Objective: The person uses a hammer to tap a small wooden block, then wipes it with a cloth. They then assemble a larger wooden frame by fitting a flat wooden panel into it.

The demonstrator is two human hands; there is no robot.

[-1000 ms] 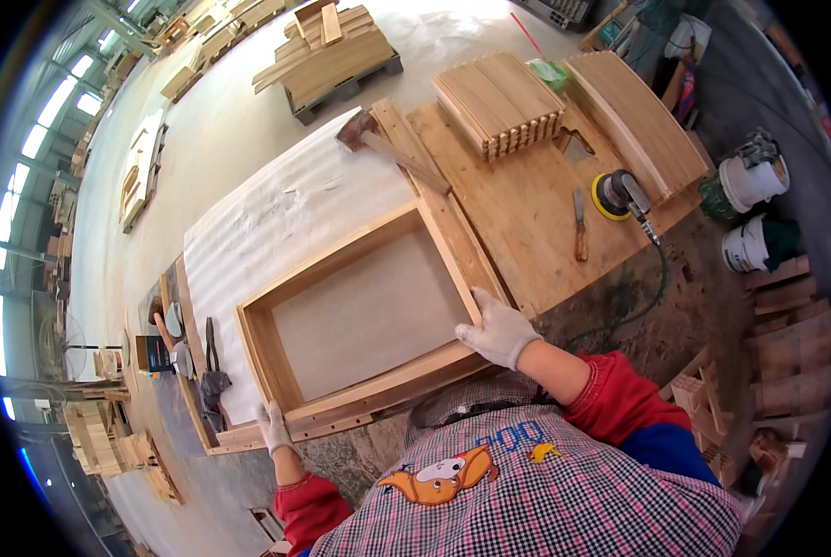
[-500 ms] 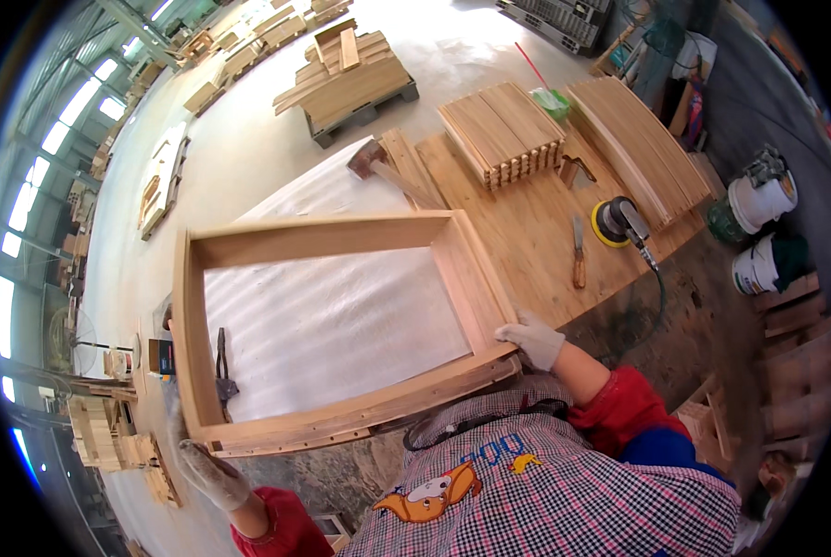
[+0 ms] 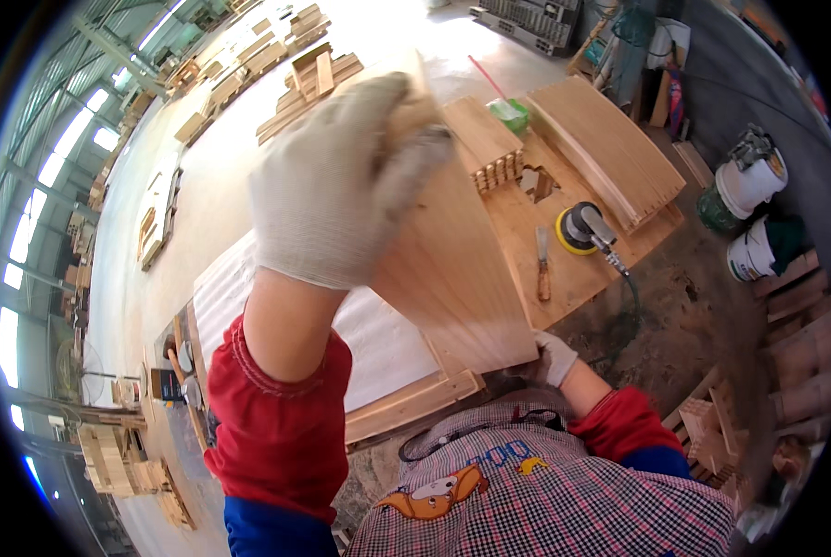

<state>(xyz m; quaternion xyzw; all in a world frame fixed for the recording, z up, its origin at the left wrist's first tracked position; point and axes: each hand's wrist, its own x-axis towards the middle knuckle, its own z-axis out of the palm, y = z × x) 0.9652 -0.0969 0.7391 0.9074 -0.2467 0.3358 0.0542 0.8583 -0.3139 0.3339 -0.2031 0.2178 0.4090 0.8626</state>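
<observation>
My left hand point(image 3: 327, 186), close and blurred, curls its fingers over the upper edge of the wooden frame point(image 3: 462, 288), tipped up above the white sheet point(image 3: 387, 348); my right hand point(image 3: 556, 360) is at its lower near corner, fingers too hidden to tell. Past its right edge lie scraper point(image 3: 543, 274) and sander point(image 3: 582, 228), and pale floor point(image 3: 213, 227) opens out toward stacked timber point(image 3: 285, 110).

The wooden frame point(image 3: 466, 288) looks smooth and matt, grain showing; the left glove point(image 3: 318, 186) is matt knitted cloth. Near the plywood board's point(image 3: 578, 276) front edge, the scraper's point(image 3: 542, 244) blade is metal.
</observation>
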